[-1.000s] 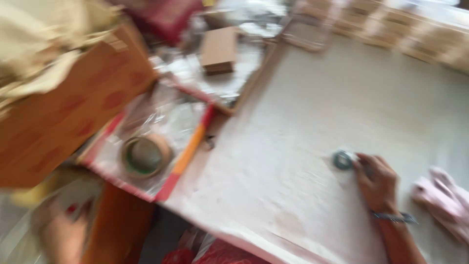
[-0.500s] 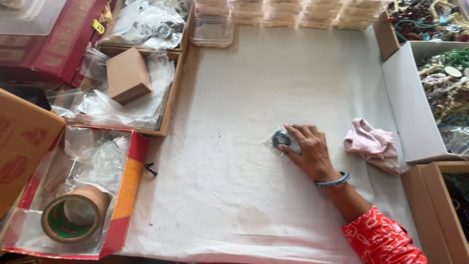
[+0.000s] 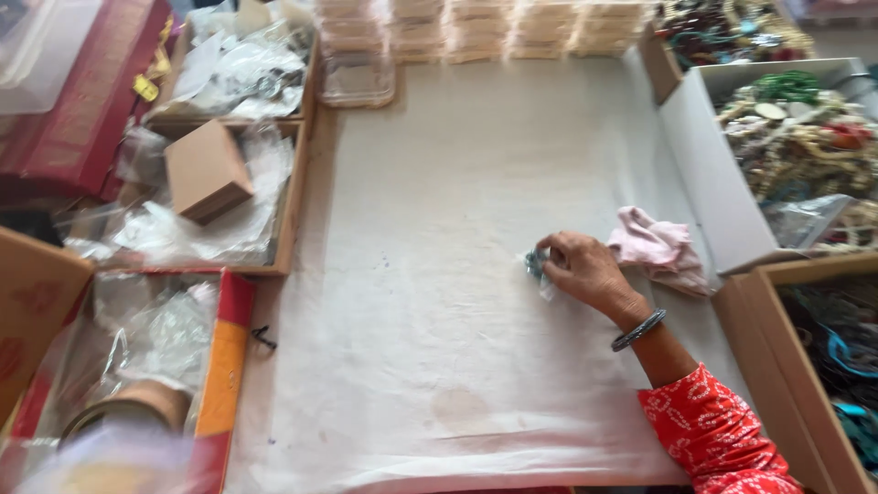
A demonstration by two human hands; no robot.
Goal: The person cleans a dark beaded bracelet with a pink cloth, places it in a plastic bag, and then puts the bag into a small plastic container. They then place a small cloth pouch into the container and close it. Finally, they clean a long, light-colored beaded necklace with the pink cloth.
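My right hand [image 3: 590, 273] rests on the white cloth-covered table [image 3: 457, 183], a dark bangle on its wrist and a red patterned sleeve above that. Its fingertips are pinched on a small clear packet with a greenish item inside [image 3: 536, 266], which lies flat on the cloth and is partly covered by the fingers. A crumpled pink cloth [image 3: 660, 247] lies just right of the hand, touching it or nearly so. My left hand is out of sight.
A white box of beads and jewellery [image 3: 722, 183] stands at the right, with a brown box [image 3: 777, 366] below it. At the left are trays of plastic bags, a small brown box [image 3: 207, 170] and a tape roll [image 3: 137, 402]. Clear plastic containers [image 3: 357, 78] line the far edge.
The view swung right from the left-side boxes and settled over the table. My right hand has stayed on the small packet, with its fingers drawn closer around it.
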